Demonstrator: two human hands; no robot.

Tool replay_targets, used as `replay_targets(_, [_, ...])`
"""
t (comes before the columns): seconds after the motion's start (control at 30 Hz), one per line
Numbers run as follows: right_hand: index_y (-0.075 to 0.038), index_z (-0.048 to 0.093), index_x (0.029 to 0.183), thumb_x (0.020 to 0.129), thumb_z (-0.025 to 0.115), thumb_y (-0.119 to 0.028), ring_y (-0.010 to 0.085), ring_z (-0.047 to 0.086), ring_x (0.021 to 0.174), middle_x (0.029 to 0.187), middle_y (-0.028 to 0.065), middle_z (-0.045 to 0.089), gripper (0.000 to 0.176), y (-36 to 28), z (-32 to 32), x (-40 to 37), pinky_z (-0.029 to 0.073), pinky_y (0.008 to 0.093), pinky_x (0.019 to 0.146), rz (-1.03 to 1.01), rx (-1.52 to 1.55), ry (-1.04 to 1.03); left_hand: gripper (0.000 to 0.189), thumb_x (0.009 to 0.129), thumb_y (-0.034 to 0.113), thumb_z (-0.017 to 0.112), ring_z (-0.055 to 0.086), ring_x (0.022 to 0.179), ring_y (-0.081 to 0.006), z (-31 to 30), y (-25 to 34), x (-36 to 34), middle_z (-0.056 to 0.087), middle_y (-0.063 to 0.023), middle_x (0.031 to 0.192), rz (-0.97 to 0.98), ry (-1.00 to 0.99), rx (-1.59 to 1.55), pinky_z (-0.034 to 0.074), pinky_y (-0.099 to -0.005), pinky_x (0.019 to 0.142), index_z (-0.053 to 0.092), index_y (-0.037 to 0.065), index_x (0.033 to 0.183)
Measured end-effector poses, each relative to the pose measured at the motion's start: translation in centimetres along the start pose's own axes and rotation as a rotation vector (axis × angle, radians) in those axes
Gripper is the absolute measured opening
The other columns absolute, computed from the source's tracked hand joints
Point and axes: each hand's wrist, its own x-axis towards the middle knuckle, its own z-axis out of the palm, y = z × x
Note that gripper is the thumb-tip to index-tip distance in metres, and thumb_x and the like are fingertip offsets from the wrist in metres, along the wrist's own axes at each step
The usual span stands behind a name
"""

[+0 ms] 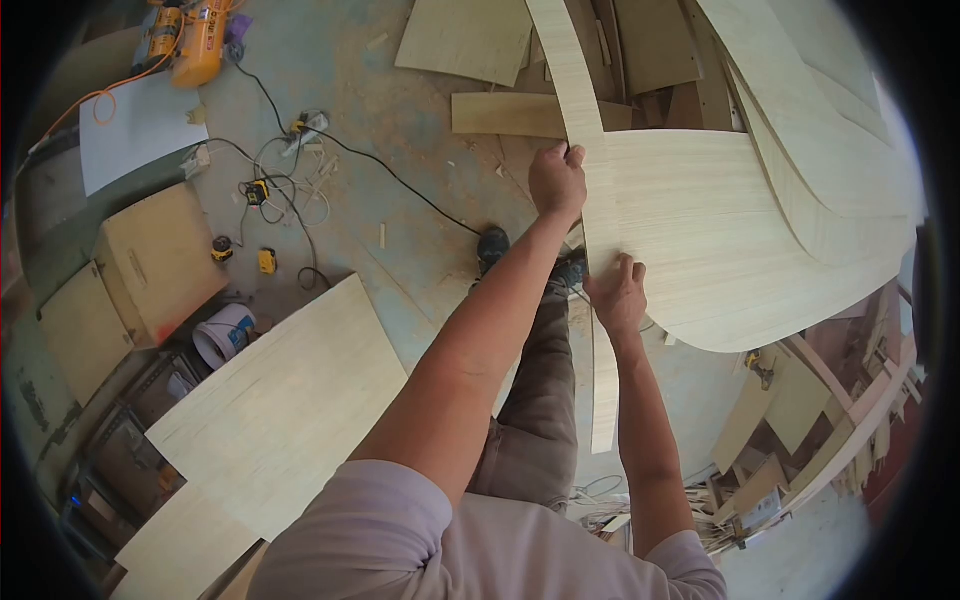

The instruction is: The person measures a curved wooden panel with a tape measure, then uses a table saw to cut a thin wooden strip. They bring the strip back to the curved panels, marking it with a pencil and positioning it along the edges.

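A long, narrow plywood strip runs from the top of the view down past my hands, lying along the left edge of a large pale plywood panel. My left hand is closed on the strip's left edge, its thumb up near the panel's upper corner. Lower down, my right hand grips the same strip, with bent fingers against its face. Part of each hand's fingers is hidden. The strip's lower end hangs beyond the panel, beside my right forearm.
Curved plywood sheets overlap the panel on the right. A notched board lies lower left. Cables, yellow tool batteries and a white bucket are on the left; an orange tank stands upper left. Offcuts lie at the top.
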Motion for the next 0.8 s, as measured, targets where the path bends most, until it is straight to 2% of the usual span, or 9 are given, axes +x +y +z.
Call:
replay_targets(0.13, [-0.010,0.047,0.124,0.071,0.084,-0.040,0.0401,0.062,0.099,0.113,0.0166,0.053,0.072,0.0,0.1,0.0,0.056,0.0498,0.076,-0.003,0.005,0.004,0.027,0.091,0.024,0.067,0.067,0.087,-0.0397,-1.7,1.4,0.2,0.068,-0.0196,0.090,-0.044,-0.155,0.021,0.052,-0.0473,0.077,0.067,-0.003,0.089])
replay_targets(0.23, [-0.009,0.046,0.124,0.071,0.084,-0.041,0.0401,0.062,0.100,0.113,0.0166,0.053,0.072,-0.2,-0.1,0.1,0.056,0.0499,0.076,0.003,-0.030,-0.006,0.023,0.090,0.021,0.069,0.068,0.081,-0.0397,0.3,-0.6,0.7,0.069,-0.0191,0.084,0.065,-0.006,-0.048,0.053,-0.0469,0.074,0.066,-0.002,0.092])
replay_targets(0.43, [-0.008,0.046,0.123,0.072,0.082,-0.043,0.0400,0.063,0.101,0.112,0.0169,0.053,0.071,-0.3,-0.1,0.0,0.055,0.0501,0.076,0.013,-0.044,0.007,0.022,0.087,0.019,0.073,0.070,0.088,-0.0349,-1.2,1.2,1.8,0.070,-0.0191,0.091,-0.148,-0.207,-0.083,0.054,-0.0434,0.079,0.063,0.000,0.093])
replay_targets(0.53, [-0.008,0.046,0.123,0.072,0.082,-0.044,0.0400,0.063,0.101,0.112,0.0171,0.053,0.072,-0.1,0.0,0.0,0.056,0.0499,0.076,0.008,-0.047,0.008,0.025,0.086,0.020,0.073,0.070,0.090,-0.0340,-1.1,1.1,1.9,0.070,-0.0188,0.093,-0.179,-0.217,-0.097,0.054,-0.0433,0.081,0.062,0.001,0.099])
replay_targets(0.73, [-0.008,0.046,0.124,0.073,0.082,-0.046,0.0395,0.063,0.103,0.113,0.0169,0.054,0.073,-0.2,-0.4,-0.1,0.056,0.0495,0.076,0.025,-0.033,-0.003,0.039,0.088,0.019,0.072,0.070,0.097,-0.0311,-0.6,1.5,1.0,0.072,-0.0142,0.105,-0.184,-0.119,-0.138,0.054,-0.0410,0.086,0.059,0.005,0.122])
replay_targets(0.8, [-0.008,0.046,0.124,0.073,0.082,-0.046,0.0391,0.063,0.103,0.114,0.0167,0.054,0.073,-0.1,-0.3,-0.1,0.056,0.0492,0.077,0.031,-0.031,-0.010,0.044,0.089,0.019,0.071,0.070,0.101,-0.0265,-0.5,0.8,1.5,0.072,-0.0140,0.111,-0.155,-0.193,-0.155,0.054,-0.0378,0.088,0.057,0.002,0.126])
